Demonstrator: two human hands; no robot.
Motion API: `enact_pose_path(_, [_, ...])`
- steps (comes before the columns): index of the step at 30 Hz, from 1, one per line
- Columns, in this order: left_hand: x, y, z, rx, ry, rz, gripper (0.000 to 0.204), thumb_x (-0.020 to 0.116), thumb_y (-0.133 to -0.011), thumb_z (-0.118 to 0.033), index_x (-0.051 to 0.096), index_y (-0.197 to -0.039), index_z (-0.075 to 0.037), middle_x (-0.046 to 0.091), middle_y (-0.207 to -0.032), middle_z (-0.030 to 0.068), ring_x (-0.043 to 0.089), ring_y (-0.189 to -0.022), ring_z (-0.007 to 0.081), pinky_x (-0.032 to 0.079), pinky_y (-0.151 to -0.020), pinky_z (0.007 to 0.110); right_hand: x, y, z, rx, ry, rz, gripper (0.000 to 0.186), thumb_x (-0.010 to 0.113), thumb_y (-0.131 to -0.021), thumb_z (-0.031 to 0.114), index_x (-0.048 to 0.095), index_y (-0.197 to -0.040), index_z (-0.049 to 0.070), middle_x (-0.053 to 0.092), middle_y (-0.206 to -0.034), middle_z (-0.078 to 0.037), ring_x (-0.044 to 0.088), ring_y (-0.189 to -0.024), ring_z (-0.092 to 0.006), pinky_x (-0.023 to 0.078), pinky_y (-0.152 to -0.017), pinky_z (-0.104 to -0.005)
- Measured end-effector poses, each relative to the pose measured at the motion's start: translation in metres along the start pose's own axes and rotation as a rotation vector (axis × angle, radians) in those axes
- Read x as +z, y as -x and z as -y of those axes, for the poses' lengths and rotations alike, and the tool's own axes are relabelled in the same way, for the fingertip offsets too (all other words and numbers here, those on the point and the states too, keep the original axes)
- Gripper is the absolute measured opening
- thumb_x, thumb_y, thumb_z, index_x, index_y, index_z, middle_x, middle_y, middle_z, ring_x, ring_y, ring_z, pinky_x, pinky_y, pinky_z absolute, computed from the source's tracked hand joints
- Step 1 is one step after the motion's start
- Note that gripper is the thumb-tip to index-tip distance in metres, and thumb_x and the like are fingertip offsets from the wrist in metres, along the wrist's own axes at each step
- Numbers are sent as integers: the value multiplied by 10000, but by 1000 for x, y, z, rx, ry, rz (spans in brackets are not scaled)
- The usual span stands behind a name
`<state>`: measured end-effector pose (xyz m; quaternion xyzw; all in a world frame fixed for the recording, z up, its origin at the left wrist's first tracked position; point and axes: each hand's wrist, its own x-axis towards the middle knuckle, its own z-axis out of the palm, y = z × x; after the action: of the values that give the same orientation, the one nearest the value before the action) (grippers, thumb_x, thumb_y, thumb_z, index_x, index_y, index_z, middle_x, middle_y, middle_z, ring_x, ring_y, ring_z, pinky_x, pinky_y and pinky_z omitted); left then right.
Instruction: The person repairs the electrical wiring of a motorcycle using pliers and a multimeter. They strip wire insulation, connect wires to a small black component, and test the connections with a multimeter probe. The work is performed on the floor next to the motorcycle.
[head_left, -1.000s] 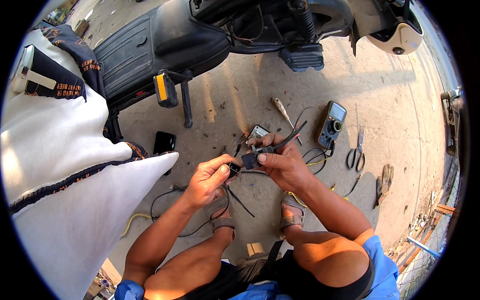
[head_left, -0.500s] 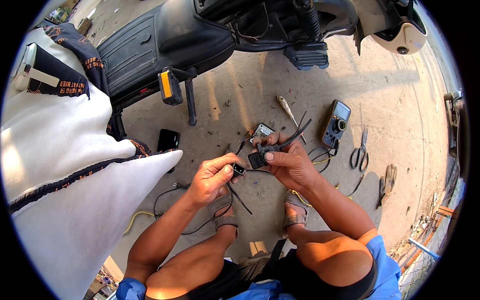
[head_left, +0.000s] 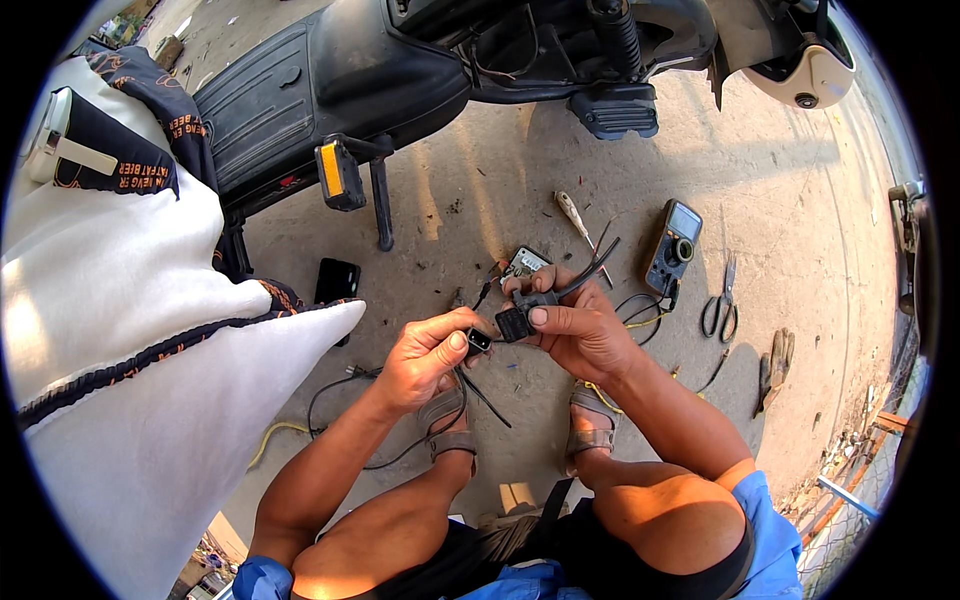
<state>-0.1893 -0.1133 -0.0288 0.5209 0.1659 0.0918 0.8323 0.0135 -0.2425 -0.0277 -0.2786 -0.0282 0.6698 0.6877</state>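
My left hand (head_left: 428,360) grips a small black socket connector (head_left: 477,341), its open face turned up, with dark cables hanging below. Just to its right, my right hand (head_left: 572,325) pinches a black plug (head_left: 514,321) trailing a black cable; the two connectors are close but apart. Beyond my fingers lie an opened electronic unit (head_left: 523,261) and a screwdriver (head_left: 572,213). A multimeter (head_left: 668,246) with leads, scissors (head_left: 721,305) and a dark glove (head_left: 773,372) rest to the right. A black phone (head_left: 336,283) lies to the left.
A black scooter (head_left: 330,70) stretches across the top, its pedal (head_left: 340,177) jutting down and a white helmet (head_left: 805,75) at the right. White padded fabric (head_left: 140,400) covers the left side. My sandalled feet are below my hands; wire fencing (head_left: 845,520) runs at lower right.
Since a second ago, the socket in my left hand has turned to show its face and both hands have shifted slightly in the view. Over the last half second little has moved.
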Motion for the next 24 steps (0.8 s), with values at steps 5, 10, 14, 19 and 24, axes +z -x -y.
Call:
enact_pose_path(5, [3, -2, -3, 26, 11, 8, 371, 540, -1045, -303, 657, -1181, 22, 595, -963, 35, 489, -809, 75, 372, -606, 197, -1, 0, 1, 9, 3, 7, 291, 718, -849, -44, 554, -1032, 113, 604, -1242, -130, 685, -1077, -234, 575, -960, -464])
enact_pose_path(10, [3, -3, 2, 43, 3, -2, 377, 541, -1044, -324, 655, -1192, 4, 587, -926, 29, 437, -682, 38, 324, -529, 183, -2, -1, 0, 9, -10, 6, 281, 719, -853, -36, 571, -1039, 113, 609, -1242, -124, 684, -1078, -232, 572, -965, -462])
enact_pose_path(14, [-1, 0, 2, -31, 42, -5, 382, 545, -1040, -348, 652, -1204, -20, 576, -885, 17, 336, -562, -2, 248, -454, 171, -2, -2, 0, 10, -13, 6, 274, 720, -855, -33, 583, -1044, 112, 611, -1246, -117, 682, -1082, -230, 570, -968, -459])
enact_pose_path(19, [-1, 0, 1, -26, 50, -7, 382, 550, -1038, -348, 654, -1209, -23, 575, -882, 16, 331, -554, -4, 243, -450, 168, -2, -2, 0, 17, -22, 8, 268, 714, -859, -30, 582, -1045, 112, 609, -1252, -116, 681, -1087, -224, 564, -976, -449])
enact_pose_path(24, [2, -1, 1, 1, 54, -15, 385, 554, -1036, -349, 655, -1211, -21, 578, -883, 19, 348, -570, 0, 248, -450, 169, -1, -2, 1, 26, -40, 17, 260, 703, -870, -37, 571, -1038, 112, 606, -1261, -114, 664, -1106, -228, 580, -956, -435])
